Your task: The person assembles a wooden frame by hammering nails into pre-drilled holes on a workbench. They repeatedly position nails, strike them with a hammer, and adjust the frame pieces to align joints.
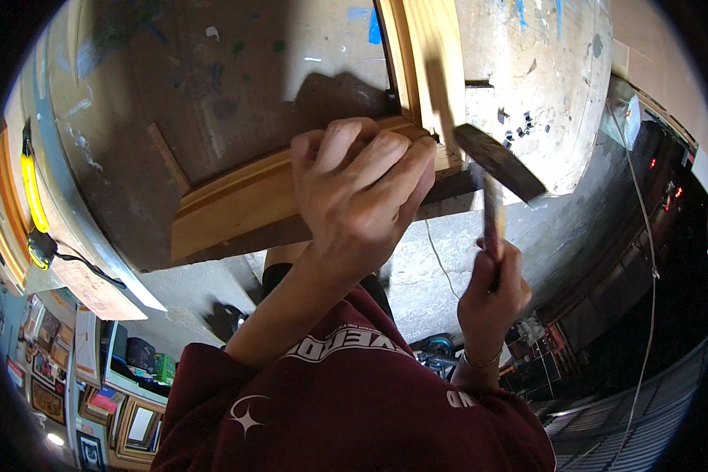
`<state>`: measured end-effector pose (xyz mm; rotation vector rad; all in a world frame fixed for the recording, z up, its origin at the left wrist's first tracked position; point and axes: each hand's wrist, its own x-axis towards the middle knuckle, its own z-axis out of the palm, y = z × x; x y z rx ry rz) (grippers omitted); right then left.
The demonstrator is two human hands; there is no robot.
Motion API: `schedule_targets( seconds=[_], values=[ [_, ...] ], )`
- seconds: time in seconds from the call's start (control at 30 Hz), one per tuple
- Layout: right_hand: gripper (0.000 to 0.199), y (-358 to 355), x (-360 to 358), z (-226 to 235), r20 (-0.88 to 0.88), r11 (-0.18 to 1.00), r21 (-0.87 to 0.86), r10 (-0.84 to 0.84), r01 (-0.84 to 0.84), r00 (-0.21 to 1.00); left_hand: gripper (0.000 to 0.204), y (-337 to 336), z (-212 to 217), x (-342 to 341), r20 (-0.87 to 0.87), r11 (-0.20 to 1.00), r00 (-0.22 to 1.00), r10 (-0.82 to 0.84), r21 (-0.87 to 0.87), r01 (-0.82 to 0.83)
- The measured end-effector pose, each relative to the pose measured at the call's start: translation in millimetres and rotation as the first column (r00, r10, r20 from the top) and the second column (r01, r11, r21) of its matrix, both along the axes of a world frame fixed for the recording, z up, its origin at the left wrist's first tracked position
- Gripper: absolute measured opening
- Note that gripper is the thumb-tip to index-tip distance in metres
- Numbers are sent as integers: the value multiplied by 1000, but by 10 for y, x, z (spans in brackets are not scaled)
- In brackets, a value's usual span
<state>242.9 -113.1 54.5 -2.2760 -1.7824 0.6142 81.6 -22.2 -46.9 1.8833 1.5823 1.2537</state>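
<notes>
The wooden frame (240, 193) lies along the near edge of the worktop (236, 102), its lower bar partly hidden by the left hand (362, 181), whose fingers curl together near the corner, on what I cannot tell. The right hand (493, 285) has its fingers clamped round the handle of a hammer (499, 163), its head just beside that corner. Small dark pieces (519, 130) lie beyond, and a yellow-handled cutter (35, 193) far left.

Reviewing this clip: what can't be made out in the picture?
All in the head view:
- What, if anything, the left hand pinches: hidden by the hand itself.
- The handle detail of the hammer in the right hand: blurred.
- The far end of the wooden frame: cut off by the top edge.
- What the black bits are: too small.
</notes>
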Motion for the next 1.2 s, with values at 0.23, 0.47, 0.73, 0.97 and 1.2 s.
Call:
schedule_targets(
  seconds=[0.23,0.47,0.73,0.97,1.2],
  values=[
    [26,42,-9,8,5,998,-54,23,-23,1000,20,7,-1,1,14,1000,1000,6,-2,-6],
    [27,12,-25,-7,40,996,78,36,-39,999,21,10,-15,9,11,1000,1000,6,14,-6],
    [38,-99,8,111,24,994,101,-48,45,999,21,16,20,-31,9,1000,1000,-3,-13,3],
    [40,-8,4,41,51,999,26,-22,21,998,21,20,2,-29,10,1000,1000,-9,7,9],
    [25,43,-25,41,53,999,0,47,-47,998,21,15,-6,-24,8,1000,1000,-12,8,12]
  ],
)
